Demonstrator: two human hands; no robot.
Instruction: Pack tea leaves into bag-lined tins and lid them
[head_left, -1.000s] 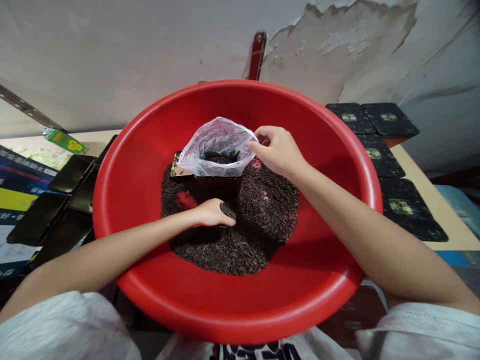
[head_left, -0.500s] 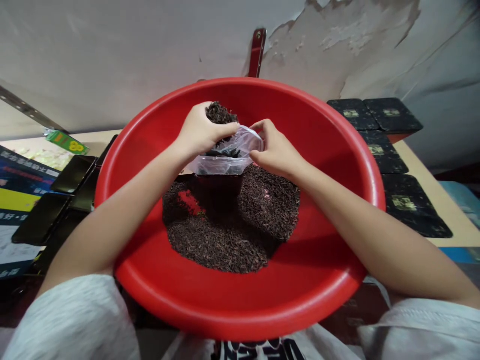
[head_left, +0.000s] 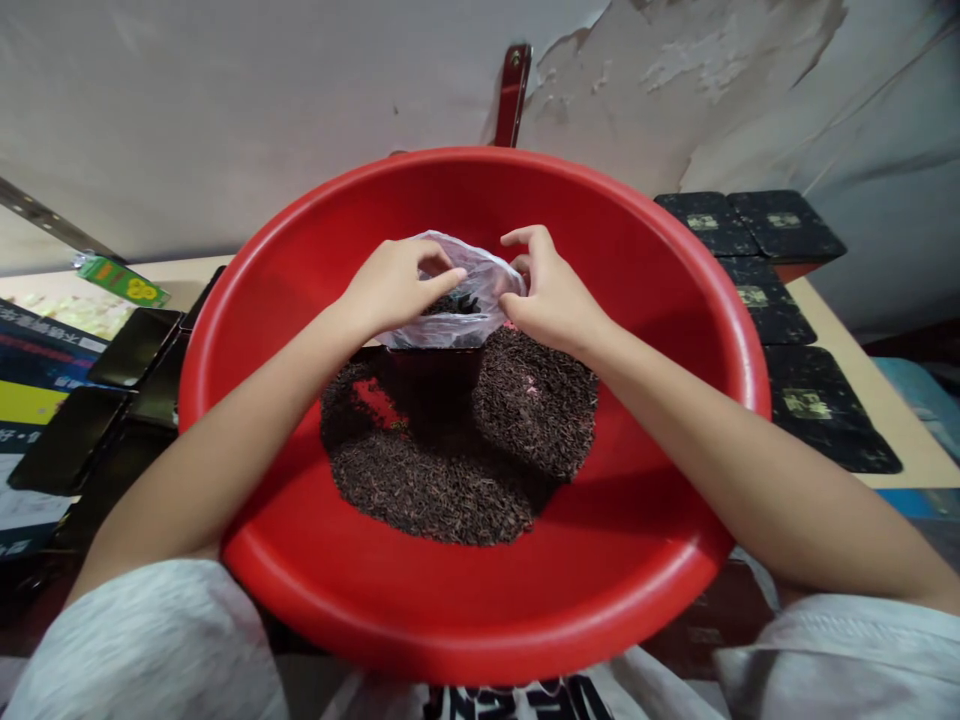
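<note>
Red basin (head_left: 480, 625): wide, near rim low under both forearms, well nearer than the grips.
Loose dark leaves (head_left: 450, 480): heaped on the basin floor, just below and nearer than both grips.
Black box (head_left: 435, 368): directly beneath the grips, sunk among the leaves, lined with the bag.
Left grip (head_left: 394, 285): curled over the bag mouth, fingertips on the film; pinching or merely touching, cannot tell.
Right grip (head_left: 551, 295): closed on the bag's right rim, pinching thin film.
Plastic bag (head_left: 469, 318): between both grips, mouth open, dark leaves inside.
Risk: probably film slipping from the pinch, mouth folding shut, leaves landing outside the liner; a hard tug might tear the film or tip the box.
Black tins (head_left: 750, 225): on the bench, well beyond the right grip.
</note>
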